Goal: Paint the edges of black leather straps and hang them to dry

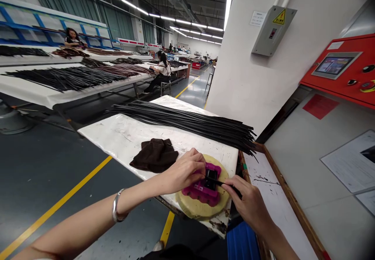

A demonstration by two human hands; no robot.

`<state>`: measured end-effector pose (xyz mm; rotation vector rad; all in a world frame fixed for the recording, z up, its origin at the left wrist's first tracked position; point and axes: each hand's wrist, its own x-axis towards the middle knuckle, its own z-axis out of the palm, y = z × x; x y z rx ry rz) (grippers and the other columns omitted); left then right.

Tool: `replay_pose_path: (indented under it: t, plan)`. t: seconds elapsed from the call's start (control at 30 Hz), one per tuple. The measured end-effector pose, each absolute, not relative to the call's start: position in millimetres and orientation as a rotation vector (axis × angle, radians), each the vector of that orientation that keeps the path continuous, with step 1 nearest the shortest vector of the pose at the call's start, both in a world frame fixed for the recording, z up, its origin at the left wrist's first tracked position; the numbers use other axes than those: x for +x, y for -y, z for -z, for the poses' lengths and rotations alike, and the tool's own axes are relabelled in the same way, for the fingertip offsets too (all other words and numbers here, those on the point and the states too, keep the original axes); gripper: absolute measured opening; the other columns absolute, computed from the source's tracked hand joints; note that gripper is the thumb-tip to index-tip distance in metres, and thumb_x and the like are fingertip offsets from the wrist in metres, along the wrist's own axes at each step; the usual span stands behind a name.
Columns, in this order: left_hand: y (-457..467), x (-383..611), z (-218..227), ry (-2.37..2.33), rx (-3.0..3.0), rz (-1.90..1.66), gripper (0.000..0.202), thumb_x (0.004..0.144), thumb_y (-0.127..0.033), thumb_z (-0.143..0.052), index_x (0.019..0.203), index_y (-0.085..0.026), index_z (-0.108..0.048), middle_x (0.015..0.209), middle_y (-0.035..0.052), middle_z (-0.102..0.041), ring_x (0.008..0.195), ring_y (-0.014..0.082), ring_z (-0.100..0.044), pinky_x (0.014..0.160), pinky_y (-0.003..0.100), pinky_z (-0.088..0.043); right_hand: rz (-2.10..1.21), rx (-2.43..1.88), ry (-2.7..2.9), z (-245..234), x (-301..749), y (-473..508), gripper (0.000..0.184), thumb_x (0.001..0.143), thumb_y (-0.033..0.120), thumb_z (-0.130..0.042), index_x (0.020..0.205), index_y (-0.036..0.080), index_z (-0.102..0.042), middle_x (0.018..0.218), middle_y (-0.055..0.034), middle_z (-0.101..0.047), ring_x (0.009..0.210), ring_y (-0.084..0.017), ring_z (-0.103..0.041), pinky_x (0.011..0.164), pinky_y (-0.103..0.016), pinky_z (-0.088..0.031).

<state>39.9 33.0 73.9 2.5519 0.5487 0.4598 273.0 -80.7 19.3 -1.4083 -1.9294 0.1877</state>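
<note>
A purple scalloped tray point(215, 201) with a black block point(211, 173) in its middle sits on a round yellow pad point(193, 209) at the table's near corner. My right hand point(249, 199) pinches a thin black leather strip point(219, 182) just right of the tray. The strip runs leftward across the black block to the fingertips of my left hand point(190, 169). Those fingers are closed over the tray's left part and appear to grip the strip's far end, partly hidden. A crumpled dark brown cloth point(155, 155) lies left of my left hand.
A long bundle of black strips point(187, 121) lies across the back of the white table point(117, 135). Right of it stand a wood-edged white board point(263, 178) and a red control panel point(345, 70). Two people sit at long tables of strips further back; others are distant.
</note>
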Motion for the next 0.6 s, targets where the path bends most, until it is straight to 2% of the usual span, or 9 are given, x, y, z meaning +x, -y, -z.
replay_pose_path:
  t: [0.27,0.47,0.6]
  plan:
    - [-32,60,-78,-0.411,2.595,-0.433,0.01,0.093,-0.02,-0.058,0.088,-0.018,-0.066,0.101,0.0068,-0.059,0.101,0.0226,-0.045,0.088,0.034,-0.041,-0.159,-1.487,2.168,-55,299,85,0.022,0.104,0.028,-0.044,0.096,0.023,-0.065,0.084,-0.0016,-0.065,0.071,-0.015,-0.064,0.059,-0.028,-0.041]
    - [-33,68,-82,-0.38,2.653,-0.435,0.008,0.091,-0.019,-0.06,0.086,-0.018,-0.065,0.1,0.0076,-0.059,0.097,0.0235,-0.045,0.085,0.035,-0.04,0.095,-1.496,2.416,-97,302,72,0.027,0.103,0.025,-0.043,0.09,0.022,-0.066,0.078,-0.0024,-0.065,0.064,-0.015,-0.06,0.052,-0.031,-0.03]
    - [-33,68,-83,-0.382,2.658,-0.456,0.006,0.09,-0.018,-0.062,0.085,-0.017,-0.065,0.1,0.0072,-0.059,0.097,0.0229,-0.044,0.084,0.034,-0.04,0.226,-1.435,2.567,-116,299,61,0.023,0.101,0.023,-0.048,0.085,0.022,-0.064,0.076,-0.0012,-0.063,0.056,-0.013,-0.052,0.051,-0.033,-0.023]
